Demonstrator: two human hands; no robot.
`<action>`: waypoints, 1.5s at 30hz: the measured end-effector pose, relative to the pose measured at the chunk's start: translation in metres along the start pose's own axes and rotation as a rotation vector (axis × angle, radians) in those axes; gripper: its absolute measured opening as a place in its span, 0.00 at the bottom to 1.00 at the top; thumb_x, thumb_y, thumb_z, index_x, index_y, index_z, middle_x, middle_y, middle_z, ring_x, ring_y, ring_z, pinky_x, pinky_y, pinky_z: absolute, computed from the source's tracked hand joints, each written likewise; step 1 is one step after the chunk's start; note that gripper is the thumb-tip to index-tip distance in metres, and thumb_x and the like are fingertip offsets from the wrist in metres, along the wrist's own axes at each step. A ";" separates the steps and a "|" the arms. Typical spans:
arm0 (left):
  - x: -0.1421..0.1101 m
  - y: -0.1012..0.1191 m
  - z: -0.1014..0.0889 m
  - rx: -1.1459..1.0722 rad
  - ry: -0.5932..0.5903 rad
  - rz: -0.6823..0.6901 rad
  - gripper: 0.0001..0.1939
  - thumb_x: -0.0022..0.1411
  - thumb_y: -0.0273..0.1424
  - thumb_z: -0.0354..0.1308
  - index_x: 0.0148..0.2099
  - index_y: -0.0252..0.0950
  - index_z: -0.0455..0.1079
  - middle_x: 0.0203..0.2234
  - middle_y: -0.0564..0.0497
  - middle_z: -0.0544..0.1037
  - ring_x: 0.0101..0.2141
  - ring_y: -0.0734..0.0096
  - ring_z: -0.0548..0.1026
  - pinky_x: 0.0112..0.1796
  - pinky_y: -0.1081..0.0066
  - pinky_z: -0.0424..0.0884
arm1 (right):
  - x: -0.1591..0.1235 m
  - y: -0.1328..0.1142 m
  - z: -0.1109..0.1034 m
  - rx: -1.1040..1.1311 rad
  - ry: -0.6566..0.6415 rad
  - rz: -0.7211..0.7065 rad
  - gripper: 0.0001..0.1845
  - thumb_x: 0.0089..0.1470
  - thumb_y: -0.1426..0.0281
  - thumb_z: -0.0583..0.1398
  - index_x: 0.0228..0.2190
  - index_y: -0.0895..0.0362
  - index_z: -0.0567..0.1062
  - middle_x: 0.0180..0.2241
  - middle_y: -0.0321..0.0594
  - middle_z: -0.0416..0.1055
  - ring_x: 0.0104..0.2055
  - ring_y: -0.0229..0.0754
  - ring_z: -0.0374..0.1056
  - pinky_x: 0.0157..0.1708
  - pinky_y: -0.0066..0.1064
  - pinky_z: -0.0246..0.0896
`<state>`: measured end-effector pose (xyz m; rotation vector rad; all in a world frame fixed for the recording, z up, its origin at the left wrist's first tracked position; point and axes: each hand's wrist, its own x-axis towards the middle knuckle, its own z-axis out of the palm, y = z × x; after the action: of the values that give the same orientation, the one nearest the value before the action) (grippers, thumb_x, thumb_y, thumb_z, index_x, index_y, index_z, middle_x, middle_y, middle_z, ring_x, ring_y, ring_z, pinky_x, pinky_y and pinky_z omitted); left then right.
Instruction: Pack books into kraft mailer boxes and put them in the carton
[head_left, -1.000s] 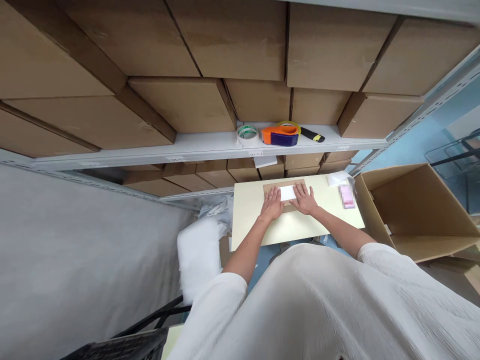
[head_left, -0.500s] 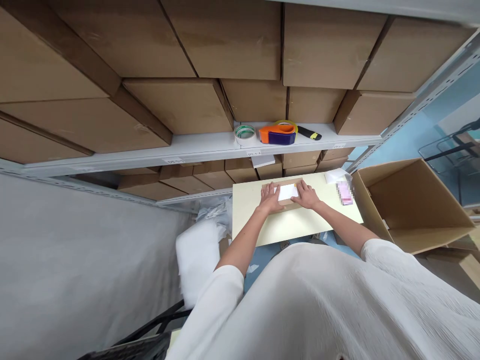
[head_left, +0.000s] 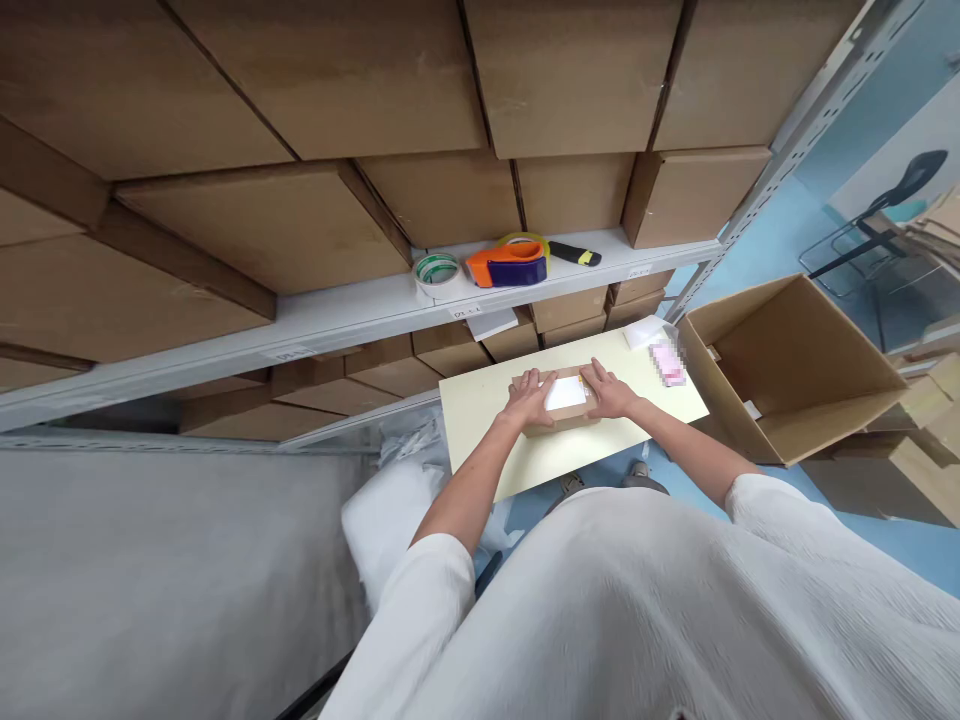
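A small brown cardboard box (head_left: 562,425) rests on a pale yellow board, with a white label (head_left: 564,393) on its top face. My left hand (head_left: 531,398) lies over the left part of the box, fingers spread, thumb at the label's left edge. On the right part lies my right hand (head_left: 609,394), its fingers stretched out and its thumb beside the label. Both palms press down on the cardboard without wrapping round it. Part of the box's top is hidden under my hands.
The pale yellow tabletop (head_left: 487,460) holds a pink packet (head_left: 667,364) at right. Beside it stands a big open carton (head_left: 795,370). Above, a shelf carries a tape roll (head_left: 437,274), an orange tape dispenser (head_left: 510,264) and a cutter (head_left: 575,253). White wrapping (head_left: 390,520) lies left.
My view has swung to the right and tilted, showing more of the open carton and floor. Both hands stay on the box, the fingers shifted slightly beside the label.
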<state>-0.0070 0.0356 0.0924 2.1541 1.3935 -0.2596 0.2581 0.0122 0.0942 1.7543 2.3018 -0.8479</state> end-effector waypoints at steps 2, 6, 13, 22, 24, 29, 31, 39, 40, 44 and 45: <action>-0.001 0.012 0.000 0.040 -0.035 0.020 0.74 0.45 0.46 0.80 0.83 0.49 0.39 0.80 0.32 0.43 0.79 0.28 0.41 0.70 0.34 0.51 | -0.007 0.009 -0.003 -0.001 -0.065 0.001 0.78 0.45 0.48 0.78 0.80 0.42 0.38 0.82 0.54 0.21 0.75 0.75 0.52 0.67 0.58 0.62; 0.000 0.039 0.002 0.092 -0.048 0.063 0.72 0.46 0.47 0.79 0.83 0.48 0.40 0.80 0.32 0.46 0.78 0.28 0.42 0.70 0.36 0.52 | -0.025 0.028 -0.003 -0.017 -0.120 0.010 0.82 0.42 0.44 0.78 0.80 0.42 0.34 0.82 0.55 0.22 0.77 0.77 0.49 0.68 0.61 0.60; 0.002 0.095 0.012 0.149 -0.070 0.126 0.71 0.45 0.46 0.79 0.83 0.48 0.43 0.77 0.32 0.53 0.77 0.29 0.47 0.69 0.39 0.56 | -0.071 0.068 0.002 0.063 -0.164 0.063 0.86 0.36 0.45 0.80 0.80 0.41 0.36 0.82 0.54 0.20 0.77 0.77 0.50 0.67 0.58 0.63; 0.003 0.206 0.008 0.255 0.043 0.214 0.67 0.47 0.43 0.78 0.82 0.44 0.47 0.76 0.30 0.53 0.75 0.31 0.51 0.68 0.38 0.58 | -0.155 0.137 -0.016 0.009 0.100 0.033 0.76 0.42 0.53 0.80 0.79 0.45 0.45 0.81 0.60 0.34 0.72 0.72 0.62 0.63 0.54 0.67; 0.008 0.235 0.004 0.279 0.093 0.244 0.66 0.48 0.42 0.78 0.82 0.44 0.47 0.76 0.29 0.53 0.76 0.32 0.50 0.68 0.37 0.57 | -0.176 0.156 -0.026 0.002 0.168 0.049 0.74 0.43 0.52 0.79 0.79 0.44 0.46 0.81 0.59 0.33 0.71 0.72 0.63 0.62 0.54 0.68; 0.032 0.309 -0.008 0.329 0.207 0.344 0.66 0.50 0.39 0.78 0.83 0.44 0.46 0.77 0.30 0.51 0.77 0.32 0.47 0.71 0.33 0.49 | -0.226 0.206 -0.051 -0.024 0.347 0.121 0.71 0.46 0.53 0.78 0.79 0.42 0.46 0.81 0.55 0.29 0.72 0.72 0.60 0.61 0.56 0.69; 0.047 0.338 -0.015 0.339 0.241 0.403 0.66 0.51 0.38 0.78 0.83 0.44 0.45 0.78 0.30 0.50 0.77 0.31 0.45 0.71 0.31 0.45 | -0.245 0.227 -0.061 -0.026 0.424 0.155 0.70 0.47 0.54 0.78 0.79 0.43 0.47 0.81 0.55 0.30 0.72 0.72 0.59 0.61 0.57 0.70; 0.127 0.438 -0.029 0.325 0.350 0.641 0.60 0.58 0.39 0.73 0.83 0.41 0.45 0.82 0.35 0.42 0.80 0.37 0.36 0.74 0.32 0.34 | -0.290 0.311 -0.088 0.001 0.648 0.427 0.73 0.50 0.46 0.75 0.80 0.39 0.38 0.82 0.52 0.26 0.72 0.75 0.57 0.58 0.63 0.71; 0.138 0.448 -0.027 0.315 0.357 0.660 0.58 0.60 0.39 0.71 0.83 0.41 0.45 0.82 0.35 0.42 0.80 0.39 0.36 0.75 0.33 0.35 | -0.292 0.321 -0.091 0.012 0.660 0.472 0.73 0.50 0.46 0.75 0.80 0.39 0.37 0.82 0.51 0.25 0.72 0.75 0.57 0.58 0.63 0.71; 0.184 0.480 -0.018 0.281 0.315 0.739 0.52 0.64 0.36 0.65 0.83 0.39 0.45 0.82 0.37 0.43 0.80 0.42 0.37 0.76 0.37 0.37 | -0.296 0.355 -0.095 0.062 0.674 0.631 0.72 0.51 0.46 0.74 0.80 0.39 0.37 0.82 0.51 0.24 0.71 0.74 0.59 0.58 0.63 0.71; 0.195 0.486 -0.015 0.273 0.285 0.756 0.52 0.64 0.35 0.64 0.83 0.39 0.44 0.82 0.38 0.43 0.80 0.42 0.37 0.76 0.38 0.38 | -0.295 0.363 -0.095 0.076 0.668 0.667 0.72 0.51 0.46 0.74 0.80 0.39 0.37 0.82 0.51 0.24 0.71 0.74 0.59 0.59 0.63 0.70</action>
<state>0.5086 0.0473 0.1863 2.8535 0.5999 0.1642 0.7073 -0.1298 0.1692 2.9095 1.7082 -0.2409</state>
